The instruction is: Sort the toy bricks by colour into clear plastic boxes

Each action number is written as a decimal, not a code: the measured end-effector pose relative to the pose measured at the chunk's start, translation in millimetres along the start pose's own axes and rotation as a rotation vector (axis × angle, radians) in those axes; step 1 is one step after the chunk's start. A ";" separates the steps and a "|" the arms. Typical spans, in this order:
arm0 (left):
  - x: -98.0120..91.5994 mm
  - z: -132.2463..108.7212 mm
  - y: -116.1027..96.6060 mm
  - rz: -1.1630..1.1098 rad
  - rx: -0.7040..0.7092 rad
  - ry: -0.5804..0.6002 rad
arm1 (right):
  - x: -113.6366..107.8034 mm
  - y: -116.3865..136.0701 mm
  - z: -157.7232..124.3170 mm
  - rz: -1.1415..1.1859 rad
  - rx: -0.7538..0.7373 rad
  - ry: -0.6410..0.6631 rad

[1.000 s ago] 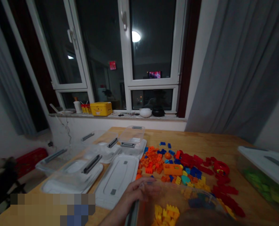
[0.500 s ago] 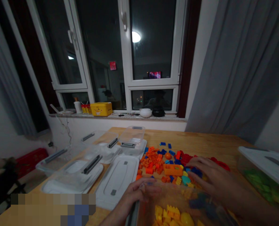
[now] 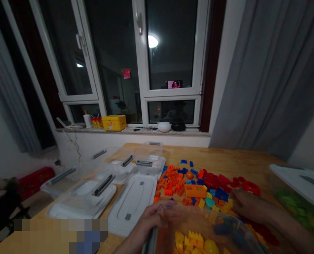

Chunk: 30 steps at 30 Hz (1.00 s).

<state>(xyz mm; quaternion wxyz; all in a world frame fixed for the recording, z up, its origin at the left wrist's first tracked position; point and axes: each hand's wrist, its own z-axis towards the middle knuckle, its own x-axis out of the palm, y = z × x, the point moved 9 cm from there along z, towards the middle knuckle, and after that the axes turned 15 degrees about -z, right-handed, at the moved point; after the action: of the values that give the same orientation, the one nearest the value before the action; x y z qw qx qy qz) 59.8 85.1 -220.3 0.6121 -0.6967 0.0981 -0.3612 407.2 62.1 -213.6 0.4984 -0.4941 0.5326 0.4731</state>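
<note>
My left hand (image 3: 157,216) grips the far left rim of a clear plastic box (image 3: 188,215) at the bottom of the view. Inside it lie yellow building blocks (image 3: 195,240) and a rounded yellow piece. My right hand (image 3: 248,204) reaches down into the loose blocks just beyond the box, its fingers curled together beside some yellow blocks (image 3: 227,205). What is between those fingertips is hidden. Close by are blue blocks (image 3: 221,194), a teal piece (image 3: 210,202) and a long orange block (image 3: 195,191).
Orange blocks (image 3: 172,178) and red pieces (image 3: 212,180) spread across the table. White lids (image 3: 132,204) and clear boxes (image 3: 148,155) occupy the left. At right stands a lidded box (image 3: 300,190) of green blocks. A yellow box (image 3: 113,122) sits on the windowsill.
My right hand has moved right and lower, from above the blue blocks to beside the yellow ones, uncovering red and blue pieces. My left hand stays on the box rim.
</note>
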 end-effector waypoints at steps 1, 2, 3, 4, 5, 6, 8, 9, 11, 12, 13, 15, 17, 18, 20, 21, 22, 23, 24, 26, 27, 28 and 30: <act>0.1 0.3 0.1 -0.005 0.001 0.001 | 3.6 -0.8 1.2 0.005 -0.003 0.012; 0.0 0.6 0.5 -0.016 0.002 0.001 | 6.6 -1.8 2.4 0.011 -0.007 0.019; -0.4 1.1 1.1 -0.032 0.007 0.000 | 9.3 -3.1 3.4 0.016 -0.009 0.022; -0.6 1.6 2.1 -0.046 0.010 0.004 | 11.5 -4.4 4.4 0.022 -0.011 0.021; -1.3 2.1 3.2 -0.059 0.016 0.005 | 13.4 -5.6 5.3 0.028 -0.015 0.017; -2.4 2.8 4.6 -0.072 0.020 0.005 | 15.1 -6.5 6.1 0.034 -0.020 0.010; -5.6 4.3 8.0 -0.091 0.024 0.000 | 18.8 -8.2 7.9 0.048 -0.027 0.001; -7.2 5.0 9.9 -0.094 0.020 -0.004 | 20.9 -8.9 8.8 0.053 -0.028 -0.001; -9.6 6.0 12.2 -0.094 0.017 -0.009 | 24.5 -9.5 10.5 0.063 -0.028 0.000; -9.8 6.2 12.6 -0.094 0.017 -0.007 | 25.6 -9.5 11.4 0.068 -0.028 -0.002; -9.6 6.1 12.3 -0.094 0.020 -0.005 | 26.4 -9.3 12.1 0.073 -0.029 -0.005; -8.0 5.2 11.0 -0.100 0.025 0.001 | 27.4 -9.2 13.3 0.083 -0.030 -0.006; -6.0 3.9 9.9 -0.103 0.024 0.004 | 28.8 -10.1 13.9 0.088 -0.024 0.007; -5.4 3.4 9.5 -0.102 0.022 0.002 | 29.3 -10.9 13.9 0.088 -0.021 0.015; -5.1 2.8 8.5 -0.096 0.021 -0.007 | 28.9 -12.5 13.4 0.088 -0.015 0.023; -5.1 2.8 8.0 -0.093 0.021 -0.010 | 28.2 -13.2 12.9 0.088 -0.013 0.024; -5.0 2.9 7.3 -0.089 0.021 -0.010 | 27.0 -13.7 12.2 0.088 -0.009 0.022; -4.5 3.1 7.1 -0.084 0.017 -0.005 | 25.8 -14.0 11.5 0.087 -0.004 0.022; -3.9 3.2 6.9 -0.080 0.013 0.001 | 24.6 -14.0 10.6 0.088 0.003 0.023; -3.7 3.5 6.9 -0.082 0.010 0.010 | 21.9 -12.8 8.7 0.090 0.015 0.027; -4.1 3.7 7.0 -0.083 0.014 0.011 | 20.5 -11.6 7.7 0.093 0.020 0.030; -4.9 3.9 7.2 -0.084 0.021 0.009 | 18.8 -10.2 6.6 0.095 0.024 0.031; -6.4 4.3 8.9 -0.086 0.029 0.012 | 15.3 -6.9 4.6 0.103 0.025 0.028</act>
<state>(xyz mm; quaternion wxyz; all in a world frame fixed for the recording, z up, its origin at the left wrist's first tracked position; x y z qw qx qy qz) 60.6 90.1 -231.0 0.6054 -0.6890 0.0665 -0.3929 414.2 65.4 -229.2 0.4723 -0.4662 0.5700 0.4844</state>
